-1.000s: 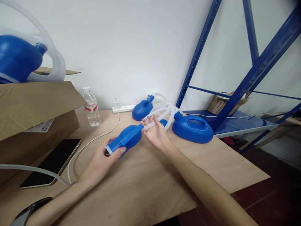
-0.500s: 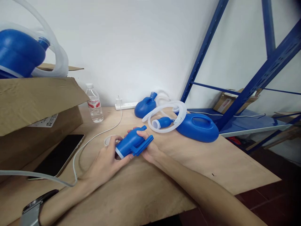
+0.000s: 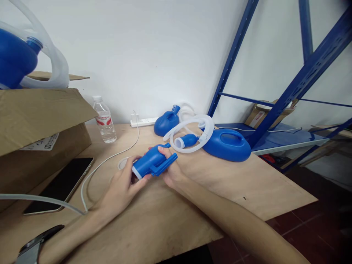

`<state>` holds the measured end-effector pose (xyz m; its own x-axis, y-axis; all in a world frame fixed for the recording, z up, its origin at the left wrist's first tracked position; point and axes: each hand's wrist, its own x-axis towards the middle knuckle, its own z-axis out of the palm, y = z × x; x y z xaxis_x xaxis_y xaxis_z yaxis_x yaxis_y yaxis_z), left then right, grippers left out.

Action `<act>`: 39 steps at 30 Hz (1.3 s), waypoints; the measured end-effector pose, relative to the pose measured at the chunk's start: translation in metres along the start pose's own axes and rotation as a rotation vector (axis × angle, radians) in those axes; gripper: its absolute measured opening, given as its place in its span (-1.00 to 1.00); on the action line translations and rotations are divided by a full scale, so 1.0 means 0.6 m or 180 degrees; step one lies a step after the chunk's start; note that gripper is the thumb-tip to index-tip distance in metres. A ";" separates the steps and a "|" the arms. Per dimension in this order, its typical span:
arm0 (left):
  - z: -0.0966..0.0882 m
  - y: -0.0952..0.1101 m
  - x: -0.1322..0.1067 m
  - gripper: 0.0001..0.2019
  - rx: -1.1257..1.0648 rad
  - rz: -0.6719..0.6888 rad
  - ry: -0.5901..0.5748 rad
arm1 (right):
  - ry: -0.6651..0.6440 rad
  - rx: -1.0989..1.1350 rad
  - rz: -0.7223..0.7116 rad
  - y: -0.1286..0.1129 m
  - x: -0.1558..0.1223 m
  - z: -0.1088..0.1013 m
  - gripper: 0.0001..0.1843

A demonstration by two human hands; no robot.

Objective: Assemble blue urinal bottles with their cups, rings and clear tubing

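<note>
Over the wooden table I hold a blue plastic urinal funnel [image 3: 148, 160], tilted with its narrow nozzle pointing away to the right. It has a white rim at the wide end and a long blue side piece like a handle. My left hand [image 3: 123, 185] is closed around the white-rimmed end. My right hand [image 3: 172, 171] grips the nozzle half, thumb on top, its other fingers mostly hidden underneath. A round whitish ring or lid [image 3: 121, 163] lies just behind my left hand. Farther back, a similar blue funnel [image 3: 187, 140] rests beside a coiled translucent hose [image 3: 176, 131].
Two blue urinal bottles [image 3: 227, 146] [image 3: 165, 124] lie at the back. Left are a cardboard box [image 3: 46, 113] topped with another blue bottle, a phone [image 3: 60, 185], a water bottle [image 3: 105, 123] and a white cable [image 3: 110, 160]. A power strip [image 3: 147, 122] and blue shelving [image 3: 288, 141] stand behind.
The view has shifted slightly, so the whole scene sits a little farther left. Both hands keep the same hold on the blue funnel.
</note>
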<state>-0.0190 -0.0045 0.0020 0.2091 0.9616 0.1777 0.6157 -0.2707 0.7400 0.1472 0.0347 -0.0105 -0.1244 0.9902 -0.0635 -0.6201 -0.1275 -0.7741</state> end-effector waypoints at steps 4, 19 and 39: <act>0.001 0.013 -0.003 -0.40 -0.0027 -0.0005 0.0087 | 0.0236 0.0122 -0.0095 -0.001 -0.002 0.007 -0.63; 0.002 -0.024 0.014 -0.33 -0.0325 0.0111 0.0415 | 0.0463 0.0506 -0.0202 0.003 0.009 -0.005 -0.69; -0.017 -0.084 0.025 -0.31 0.2015 0.3184 0.1251 | 0.0667 0.0676 0.0072 -0.004 0.013 -0.004 -0.74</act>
<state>-0.0544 0.0237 -0.0261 0.6225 0.2403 0.7448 0.5978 -0.7602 -0.2544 0.1500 0.0428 -0.0107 0.0089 0.9744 -0.2247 -0.7699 -0.1368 -0.6234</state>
